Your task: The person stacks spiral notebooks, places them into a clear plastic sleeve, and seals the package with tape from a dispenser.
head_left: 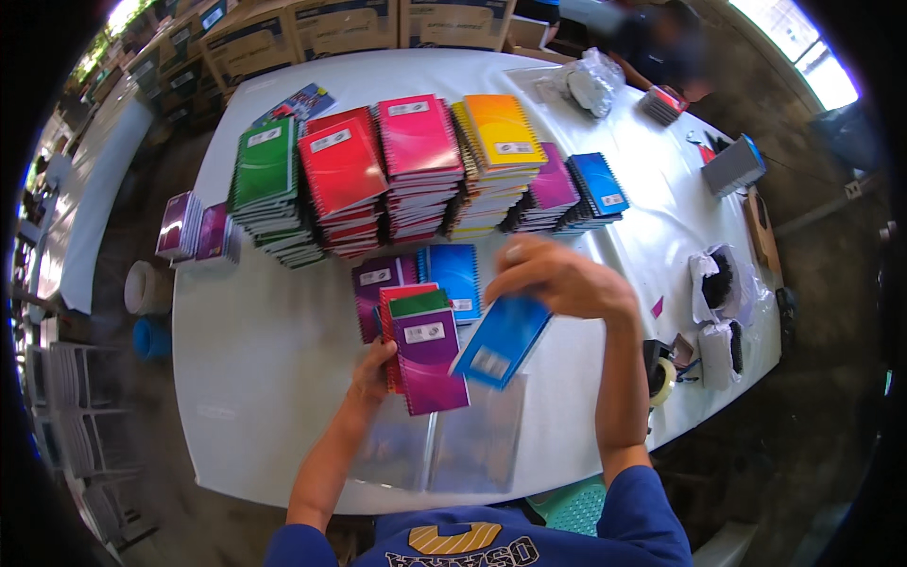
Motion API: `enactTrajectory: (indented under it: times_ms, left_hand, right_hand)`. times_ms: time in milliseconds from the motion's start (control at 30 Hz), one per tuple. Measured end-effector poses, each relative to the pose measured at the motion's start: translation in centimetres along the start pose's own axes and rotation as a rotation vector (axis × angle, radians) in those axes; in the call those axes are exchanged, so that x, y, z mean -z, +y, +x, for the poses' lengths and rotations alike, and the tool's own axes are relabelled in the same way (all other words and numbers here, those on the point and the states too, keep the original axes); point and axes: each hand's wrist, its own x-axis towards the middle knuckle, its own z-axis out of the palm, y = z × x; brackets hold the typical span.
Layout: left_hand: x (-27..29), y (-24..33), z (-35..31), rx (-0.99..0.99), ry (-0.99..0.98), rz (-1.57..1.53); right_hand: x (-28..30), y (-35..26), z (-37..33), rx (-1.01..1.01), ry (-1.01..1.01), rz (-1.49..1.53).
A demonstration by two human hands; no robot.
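1. Notebooks, fanned bundle — left hand (376, 367) clamped on its left edge, thumb on the near side; purple notebook (433, 364) in front, green notebook (419, 303) and red notebook (409, 292) showing behind. Edge-only grip: the front one could swing or slide out, its lower end being unsupported.

2. Right hand (567, 277) closed on the upper end of a blue notebook (505, 340), which hangs tilted; hand blurred, exact finger placement unclear. A pinch at one end could let the cover twist or slip.

3. Blue corner overlaps the purple's right edge in view; cannot tell if they touch. If brought in at this slant, spiral bindings could snag or covers bend.

4. Loose purple notebook (366, 302) and loose blue notebook (455, 269) lie on the table just beyond the bundle. A low knuckle could shove them.

5. Clear plastic sleeve (477, 439) lies flat, near the table's close edge — thin and slick, so a forearm might drag it off.

6. Yellow stack (505, 132) and its neighbours stand tall, layers uneven. A bump from the right hand could topple the upper ones.
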Motion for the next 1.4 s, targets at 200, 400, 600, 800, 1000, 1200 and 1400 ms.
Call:
enactTrajectory:
  times_ms: [200, 400, 600, 800, 1000, 1200, 1400]
  left_hand:
    - [-2.3, -5.3, 1.4, 0.128, -0.132, -0.175]
    - [-3.9, -7.0, 2.3, 0.175, -0.024, -0.124]
    - [-4.2, -5.3, 2.9, 0.135, -0.018, 0.113]
    - [-3.3, -5.3, 2.7, 0.148, -0.171, 0.189]
    - [-6.9, -4.7, -1.4, 0.182, -0.092, 0.023]
    - [-8.7, -0.8, -4.6, 0.280, -0.060, 0.631]
    - [-7.3, -1.0, -7.9, -0.264, -0.046, 1.024]
  right_hand:
    - [-1.9, 4.9, 1.7, -0.038, 0.080, 0.174]
    - [6.4, 23.4, -6.4, -1.319, 0.597, -0.560]
    - [9.7, 23.4, -9.8, -0.732, 0.855, -0.339]
    - [4.1, 2.7, -2.1, -0.200, -0.126, 0.220]
    - [-8.5, -0.7, -4.7, -0.415, 0.428, 0.050]
    - [-19.0, -3.0, -9.4, -0.669, 0.449, 1.015]
    - [-26.4, -3.7, -9.0, -0.388, 0.721, 0.798]
